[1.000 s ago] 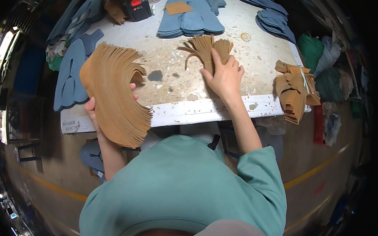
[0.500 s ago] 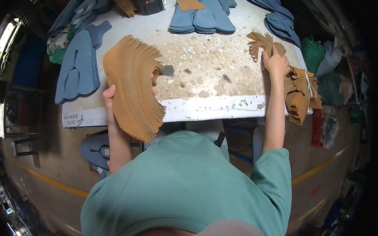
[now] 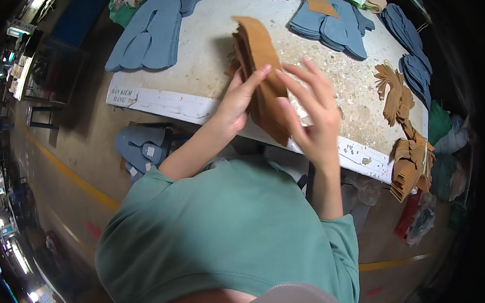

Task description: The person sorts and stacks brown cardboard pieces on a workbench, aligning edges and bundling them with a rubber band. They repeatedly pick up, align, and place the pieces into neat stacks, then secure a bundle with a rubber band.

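Observation:
A thick stack of tan cut leather pieces (image 3: pixel 266 58) stands tilted above the near edge of the table. My left hand (image 3: pixel 240 98) grips it from the left, thumb across its front face and the other fingers behind. My right hand (image 3: pixel 314 108) is just right of the stack with fingers spread; whether a fingertip touches the leather is hard to tell. More tan pieces (image 3: pixel 393 94) lie fanned out on the table's right side. Beside them, a tied bundle of tan pieces (image 3: pixel 411 167) rests at the right edge.
The worn white table (image 3: pixel 204 49) carries blue-grey cut pieces (image 3: pixel 149 35) at left. Another blue-grey stack (image 3: pixel 327 29) at the back has a tan piece on top, and several more (image 3: pixel 406 56) lie at far right. Plastic bags (image 3: pixel 448 139) hang past the right edge.
My right hand has left the tan pieces at the right and come over to the stack. The left hand has brought the stack rightward and turned it more on edge. My view has shifted left.

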`<action>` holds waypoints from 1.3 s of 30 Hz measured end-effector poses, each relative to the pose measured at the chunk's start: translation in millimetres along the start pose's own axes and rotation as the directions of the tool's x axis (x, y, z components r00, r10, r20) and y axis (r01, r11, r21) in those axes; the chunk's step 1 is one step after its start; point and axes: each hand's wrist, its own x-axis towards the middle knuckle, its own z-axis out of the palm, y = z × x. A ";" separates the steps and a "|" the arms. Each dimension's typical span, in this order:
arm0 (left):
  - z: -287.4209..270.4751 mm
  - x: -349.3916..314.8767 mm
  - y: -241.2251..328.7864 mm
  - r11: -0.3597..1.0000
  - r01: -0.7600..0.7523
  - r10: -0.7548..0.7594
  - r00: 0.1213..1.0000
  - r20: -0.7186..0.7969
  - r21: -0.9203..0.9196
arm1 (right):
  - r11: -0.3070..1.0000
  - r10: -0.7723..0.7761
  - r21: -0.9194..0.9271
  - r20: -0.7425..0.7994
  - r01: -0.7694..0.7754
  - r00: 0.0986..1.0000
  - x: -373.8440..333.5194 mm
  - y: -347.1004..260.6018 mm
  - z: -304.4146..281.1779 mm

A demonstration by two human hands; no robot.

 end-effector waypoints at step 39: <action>-44.9 23.9 44.0 -0.063 -0.116 0.182 0.975 0.125 0.991 | 0.768 0.493 0.376 0.171 -0.519 0.853 -31.8 29.3 60.2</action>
